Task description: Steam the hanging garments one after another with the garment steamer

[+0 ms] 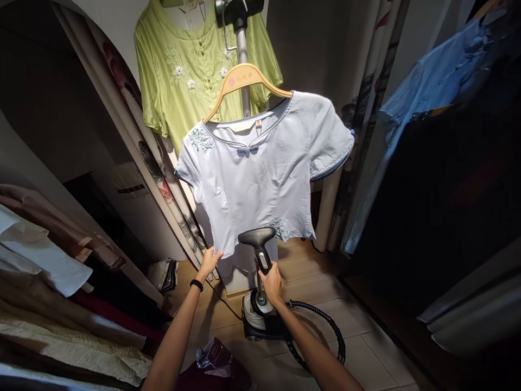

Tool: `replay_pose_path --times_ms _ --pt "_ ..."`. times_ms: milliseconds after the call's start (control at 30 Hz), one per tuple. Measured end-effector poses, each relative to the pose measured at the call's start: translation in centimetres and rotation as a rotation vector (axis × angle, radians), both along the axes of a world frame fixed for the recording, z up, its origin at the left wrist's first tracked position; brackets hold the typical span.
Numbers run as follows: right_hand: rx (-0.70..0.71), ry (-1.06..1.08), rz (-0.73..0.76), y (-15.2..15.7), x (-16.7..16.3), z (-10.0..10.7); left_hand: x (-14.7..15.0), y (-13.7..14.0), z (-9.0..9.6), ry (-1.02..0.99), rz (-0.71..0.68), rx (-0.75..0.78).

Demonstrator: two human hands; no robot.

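Observation:
A pale blue short-sleeved blouse (256,179) hangs from a wooden hanger (244,75) hooked on a metal pole (242,46). My left hand (209,263), with a black band at the wrist, pinches the blouse's lower left hem. Wrapped round the handle of a black garment steamer head (257,237) is my right hand (271,283). The steamer head is held at the bottom hem, near the embroidered patch; whether it touches the cloth I cannot tell. Below stands the steamer base (256,317), with its ribbed hose (336,326) curving to the right.
Behind the blouse hangs a green embroidered top (183,70). Several garments (52,255) line the left side, and a blue garment (435,76) hangs at the right among dark clothes. A dark red plastic bag (217,366) lies on the tiled floor (358,353). A patterned curtain (150,163) stands left.

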State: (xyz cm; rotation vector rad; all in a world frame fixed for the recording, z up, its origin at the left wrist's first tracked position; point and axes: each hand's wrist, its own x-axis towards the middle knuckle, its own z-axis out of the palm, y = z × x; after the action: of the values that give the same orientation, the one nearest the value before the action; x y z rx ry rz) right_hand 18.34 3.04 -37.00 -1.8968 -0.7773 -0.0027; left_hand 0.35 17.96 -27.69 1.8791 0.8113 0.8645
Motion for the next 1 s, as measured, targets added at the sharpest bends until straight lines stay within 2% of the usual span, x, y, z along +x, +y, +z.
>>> replay_pose_path --times_ms 67,133,333,433,533,633,733,800,900,1000 --pt "-0.002 -0.012 -0.014 0.0 -0.3 -0.4 0.0 -0.1 -0.1 -0.021 -0.013 -0.003" --pt "0.004 -0.031 -0.026 0.5 -0.4 0.1 -0.1 -0.1 -0.2 -0.03 -0.012 -0.013" --pt "0.044 -0.121 -0.023 3.2 0.6 4.9 -0.3 0.0 -0.7 -0.027 0.023 -0.025" --pt "0.028 -0.182 -0.034 3.3 1.1 6.1 -0.8 0.0 -0.7 -0.019 0.063 -0.01" --pt "-0.083 -0.198 -0.044 2.3 1.3 5.2 -1.6 0.0 -0.7 -0.025 0.136 0.02" --pt "-0.193 -0.163 -0.051 0.3 1.2 2.8 -2.6 0.1 -0.6 -0.034 0.212 0.064" --pt "-0.242 -0.143 -0.042 -2.3 1.4 0.8 -3.5 0.5 -0.4 -0.036 0.255 0.103" --pt "-0.271 -0.17 -0.004 -4.2 1.9 0.3 -3.9 0.8 -0.1 -0.034 0.272 0.126" --pt "-0.291 -0.3 0.111 -6.2 2.6 1.6 -4.4 0.9 0.3 -0.022 0.285 0.145" --pt "-0.303 -0.491 0.214 -6.5 2.5 5.1 -4.7 0.4 0.7 0.001 0.274 0.154"
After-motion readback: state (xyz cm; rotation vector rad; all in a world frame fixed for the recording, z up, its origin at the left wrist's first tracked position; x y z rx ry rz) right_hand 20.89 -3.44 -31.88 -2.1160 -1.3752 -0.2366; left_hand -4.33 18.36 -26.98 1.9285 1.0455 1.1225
